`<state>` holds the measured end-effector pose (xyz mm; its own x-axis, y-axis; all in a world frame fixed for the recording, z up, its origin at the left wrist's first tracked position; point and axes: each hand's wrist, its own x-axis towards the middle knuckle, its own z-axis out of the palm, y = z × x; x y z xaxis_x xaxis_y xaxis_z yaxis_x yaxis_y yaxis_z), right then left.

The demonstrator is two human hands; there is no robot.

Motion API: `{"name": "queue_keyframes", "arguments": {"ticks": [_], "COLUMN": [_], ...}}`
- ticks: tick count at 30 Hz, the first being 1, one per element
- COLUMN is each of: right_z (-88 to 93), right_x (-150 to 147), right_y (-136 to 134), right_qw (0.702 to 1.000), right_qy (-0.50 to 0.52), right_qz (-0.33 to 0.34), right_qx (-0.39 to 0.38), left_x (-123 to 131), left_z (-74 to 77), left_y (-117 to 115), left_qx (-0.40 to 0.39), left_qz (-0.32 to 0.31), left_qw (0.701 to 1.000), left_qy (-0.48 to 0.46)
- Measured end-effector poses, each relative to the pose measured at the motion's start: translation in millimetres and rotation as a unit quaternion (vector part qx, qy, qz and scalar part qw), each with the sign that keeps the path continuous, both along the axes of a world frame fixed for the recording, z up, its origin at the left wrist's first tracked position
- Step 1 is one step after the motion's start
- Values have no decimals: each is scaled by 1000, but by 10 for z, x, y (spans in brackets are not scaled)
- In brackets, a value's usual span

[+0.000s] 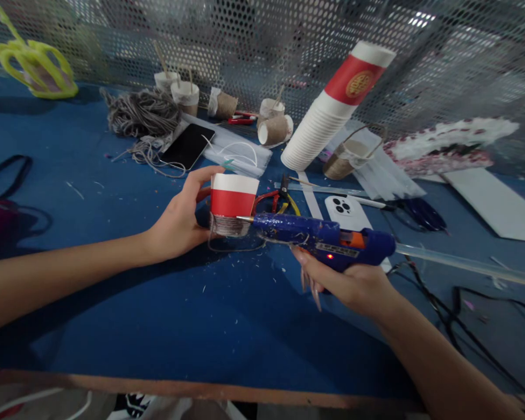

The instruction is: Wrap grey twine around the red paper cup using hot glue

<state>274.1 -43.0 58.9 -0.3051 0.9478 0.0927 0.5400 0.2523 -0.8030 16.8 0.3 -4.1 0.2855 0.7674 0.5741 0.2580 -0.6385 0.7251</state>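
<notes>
My left hand (181, 216) grips a red and white paper cup (233, 197) from its left side, fingers at the rim and thumb near the base. Grey-brown cord (230, 226) is wound around the cup's lower part, and a loose strand loops below it. In my right hand (345, 280) is a blue hot glue gun (306, 230), its red light lit. The metal nozzle points left, at the cup's side just where the red meets the wound cord; whether it touches, I cannot tell. A clear glue stick (464, 262) sticks out from the gun's back.
Behind stand a leaning stack of paper cups (319, 128), a hank of grey cord (142, 112), a black phone (188, 146) and several cord-wrapped cups (186, 96). A white phone (347, 211) and pliers (284, 195) lie near the gun. Black cables (437, 309) run at right; perforated metal mesh (262, 41) closes the back.
</notes>
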Motion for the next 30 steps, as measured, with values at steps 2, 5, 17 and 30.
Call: {"name": "queue_keyframes", "arguments": {"ticks": [2,5,17,30], "right_z": [19,39,89,84], "right_x": [-16,-34,-48,7], "right_y": [-6,-14,-4,1], "right_qw": [1000,1000,999,999], "right_qy": [12,22,37,21], "right_qz": [3,8,-12,-9], "right_qx": [-8,0,-30,-33], "left_x": [1,5,19,21], "left_z": [1,8,49,-3], "left_y": [3,2,-5,33], "left_qx": [-6,-13,-11,-2], "left_qz": [-7,-19,-35,-60], "left_qw": [1000,1000,999,996], "left_qy": [-4,-13,-25,-61]}}
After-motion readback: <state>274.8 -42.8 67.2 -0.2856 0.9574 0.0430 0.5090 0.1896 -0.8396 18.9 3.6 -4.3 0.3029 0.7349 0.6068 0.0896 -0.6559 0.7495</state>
